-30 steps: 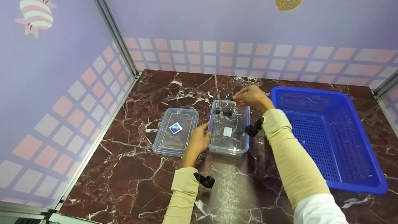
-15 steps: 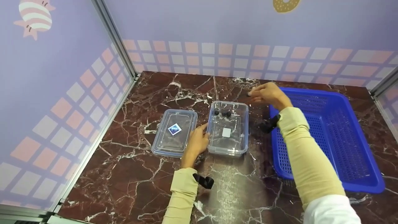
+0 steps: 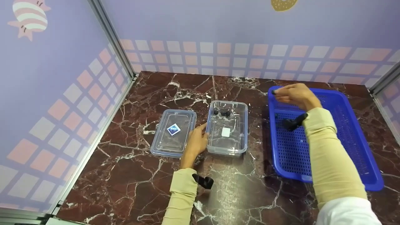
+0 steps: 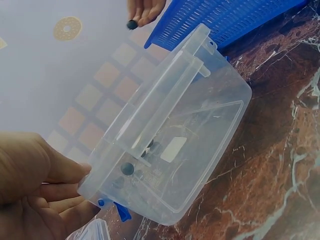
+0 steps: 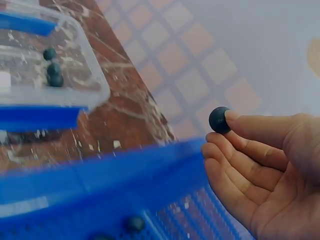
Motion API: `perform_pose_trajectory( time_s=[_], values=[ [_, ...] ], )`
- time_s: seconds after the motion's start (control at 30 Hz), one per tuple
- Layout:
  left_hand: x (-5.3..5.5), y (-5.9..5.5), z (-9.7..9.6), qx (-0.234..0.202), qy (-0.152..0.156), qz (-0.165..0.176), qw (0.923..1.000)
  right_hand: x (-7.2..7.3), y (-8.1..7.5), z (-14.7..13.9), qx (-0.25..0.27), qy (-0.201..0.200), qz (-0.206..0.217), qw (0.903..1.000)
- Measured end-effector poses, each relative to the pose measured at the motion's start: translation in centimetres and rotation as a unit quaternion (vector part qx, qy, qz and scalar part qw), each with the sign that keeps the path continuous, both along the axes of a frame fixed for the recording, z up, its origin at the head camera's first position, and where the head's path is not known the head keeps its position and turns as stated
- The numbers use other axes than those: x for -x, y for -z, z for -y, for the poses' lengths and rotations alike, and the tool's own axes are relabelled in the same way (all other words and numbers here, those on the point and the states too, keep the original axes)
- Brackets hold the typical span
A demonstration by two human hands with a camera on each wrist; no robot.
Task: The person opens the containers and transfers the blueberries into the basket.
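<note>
My left hand grips the left rim of a clear plastic container with blue side clips. In the left wrist view its thumb and fingertips meet at the rim. Inside the container, near its far end, lie a few small dark round balls that look like blueberries. My right hand pinches another dark blueberry-like ball between thumb and forefinger, the other fingers curled below. This hand is over the far left corner of a blue plastic basket. More dark balls show down in the basket.
A clear lid with a blue diamond sticker lies flat left of the container. Everything stands on a dark red marbled table. Patterned walls close off the back and sides.
My right hand has moved right, from the container's far edge to above the basket, with the blueberry-like ball still pinched. My left hand stays at the container's rim.
</note>
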State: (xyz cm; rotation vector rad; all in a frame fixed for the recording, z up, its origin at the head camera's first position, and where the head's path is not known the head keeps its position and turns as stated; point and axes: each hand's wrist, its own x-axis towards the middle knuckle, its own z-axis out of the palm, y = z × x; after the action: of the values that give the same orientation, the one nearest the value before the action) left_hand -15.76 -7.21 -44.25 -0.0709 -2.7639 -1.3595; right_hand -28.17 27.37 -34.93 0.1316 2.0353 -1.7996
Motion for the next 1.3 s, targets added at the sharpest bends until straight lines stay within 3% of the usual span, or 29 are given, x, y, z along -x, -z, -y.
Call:
perform_pose_trajectory(
  time_s=[0.23,0.4,0.57,0.73,1.03,1.3],
  values=[
    [0.1,0.2,0.0,-0.001,0.001,0.002,1.0,-0.6,1.9,-3.5,0.01,0.011,0.032,0.9994],
    [0.1,0.3,0.0,-0.001,0.003,-0.004,1.0,-0.9,3.7,-5.0,-0.009,0.019,0.051,0.9985],
    [0.1,0.3,0.1,-0.002,0.004,-0.001,1.0,-1.3,5.5,-6.2,0.009,0.042,0.087,0.9952],
    [0.1,0.2,0.1,0.002,0.005,0.002,1.0,-1.9,6.7,-6.8,-0.033,0.05,0.106,0.9926],
    [0.1,0.0,0.1,0.01,-0.003,0.019,0.9998,-2.0,7.0,-6.9,-0.072,0.041,0.131,0.988],
    [0.0,0.0,0.1,0.017,-0.002,0.015,0.9997,-2.2,7.4,-6.4,-0.104,0.072,0.129,0.9835]
  ],
)
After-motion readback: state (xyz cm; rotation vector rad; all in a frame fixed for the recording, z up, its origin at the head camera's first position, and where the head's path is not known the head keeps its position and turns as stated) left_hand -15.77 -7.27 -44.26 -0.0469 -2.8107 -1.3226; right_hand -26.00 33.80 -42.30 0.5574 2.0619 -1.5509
